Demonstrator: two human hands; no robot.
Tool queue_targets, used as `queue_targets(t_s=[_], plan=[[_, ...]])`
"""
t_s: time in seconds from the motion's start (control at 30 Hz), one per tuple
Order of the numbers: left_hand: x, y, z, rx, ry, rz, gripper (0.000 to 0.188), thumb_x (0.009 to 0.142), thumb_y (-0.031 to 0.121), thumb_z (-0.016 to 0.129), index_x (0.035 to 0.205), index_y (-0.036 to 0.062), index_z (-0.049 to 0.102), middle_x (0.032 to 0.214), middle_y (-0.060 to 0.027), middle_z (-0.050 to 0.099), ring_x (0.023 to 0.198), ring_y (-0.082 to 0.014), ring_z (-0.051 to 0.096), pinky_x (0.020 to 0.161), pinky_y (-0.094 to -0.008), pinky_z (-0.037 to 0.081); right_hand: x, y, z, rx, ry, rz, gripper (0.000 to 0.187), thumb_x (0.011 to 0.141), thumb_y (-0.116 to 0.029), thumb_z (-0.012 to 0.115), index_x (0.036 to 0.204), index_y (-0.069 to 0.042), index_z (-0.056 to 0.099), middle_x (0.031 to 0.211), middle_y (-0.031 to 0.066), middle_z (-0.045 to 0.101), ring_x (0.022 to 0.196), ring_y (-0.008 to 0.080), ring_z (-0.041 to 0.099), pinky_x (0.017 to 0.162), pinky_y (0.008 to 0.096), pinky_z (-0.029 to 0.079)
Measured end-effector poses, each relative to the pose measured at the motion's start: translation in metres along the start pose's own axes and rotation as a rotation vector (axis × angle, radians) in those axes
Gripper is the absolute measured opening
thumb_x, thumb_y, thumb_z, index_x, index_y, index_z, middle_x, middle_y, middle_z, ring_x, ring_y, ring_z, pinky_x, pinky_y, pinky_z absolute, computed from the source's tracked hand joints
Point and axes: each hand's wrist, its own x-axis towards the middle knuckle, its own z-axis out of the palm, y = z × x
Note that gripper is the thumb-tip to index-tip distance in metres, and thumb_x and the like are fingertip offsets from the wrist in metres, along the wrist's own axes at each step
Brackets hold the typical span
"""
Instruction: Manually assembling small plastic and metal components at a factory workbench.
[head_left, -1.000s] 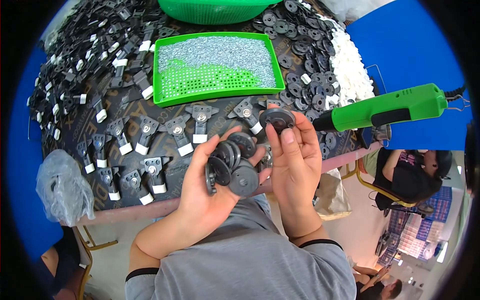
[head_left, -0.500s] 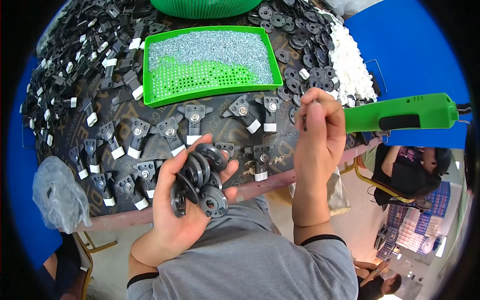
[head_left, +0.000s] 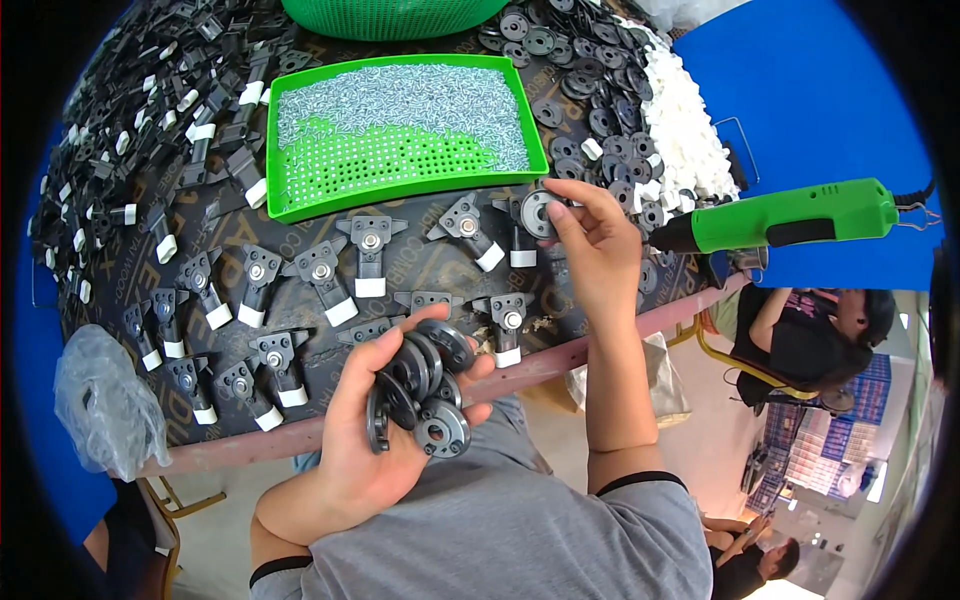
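My left hand (head_left: pixel 362 452) is cupped around a bunch of black slotted discs (head_left: pixel 441 430), several of them stacked loosely against the fingers. Pinched between thumb and fingers of my right hand (head_left: pixel 604 250) is a single black disc (head_left: pixel 537 214). That disc is over the right end of the back row of black brackets, partly covering a bracket (head_left: pixel 522 243) with a white tip. More brackets of the same kind (head_left: pixel 370 252) lie spread in rows across the table, many with a round metal piece at the centre. My left hand hides part of the front row.
A green perforated tray (head_left: pixel 420 192) of small screws stands at the back. Loose black parts (head_left: pixel 150 140) are heaped left, discs (head_left: pixel 602 85) and white pieces (head_left: pixel 680 120) right. A green electric screwdriver (head_left: pixel 790 215) lies right; a plastic bag (head_left: pixel 108 400) sits front left.
My right hand has moved left and slightly down, and the disc in it now shows face-on over the back row. My left hand has shifted slightly right and down with its discs.
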Motion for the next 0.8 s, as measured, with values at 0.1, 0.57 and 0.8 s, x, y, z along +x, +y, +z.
queue_targets(t_s=[0.1,0.57,0.8], plan=[[0.001,-0.002,-0.002,-0.015,-0.004,-0.001,0.048,0.098,0.04,0.044,0.136,0.0125,0.045,0.118,-0.0121,0.061,0.12,-0.0268,0.056,0.091,-0.0459,0.05,0.006,0.009,-0.002,-0.036,-0.029,0.064,0.023,0.09,0.0,0.063,0.114,0.0,0.065,0.099,0.004,0.068,0.085,0.0069,0.063,0.07,0.0208,0.052],[0.001,-0.003,0.0,-0.009,-0.015,-0.019,0.048,0.098,0.039,0.043,0.137,0.0119,0.044,0.116,-0.012,0.061,0.118,-0.0267,0.057,0.09,-0.0459,0.051,0.009,0.017,0.009,-0.281,0.089,-0.064,0.017,0.088,-0.004,0.068,0.105,-0.003,0.07,0.097,0.0047,0.07,0.084,0.006,0.062,0.073,0.0202,0.049],[0.001,-0.004,-0.004,-0.046,-0.028,-0.012,0.047,0.099,0.038,0.042,0.137,0.0107,0.044,0.116,-0.0125,0.061,0.118,-0.0271,0.057,0.09,-0.0461,0.051,-0.006,-0.002,0.002,-0.509,0.008,-0.338,0.027,0.081,-0.009,0.074,0.108,-0.008,0.069,0.111,0.005,0.068,0.106,0.018,0.06,0.093,0.0315,0.046]])
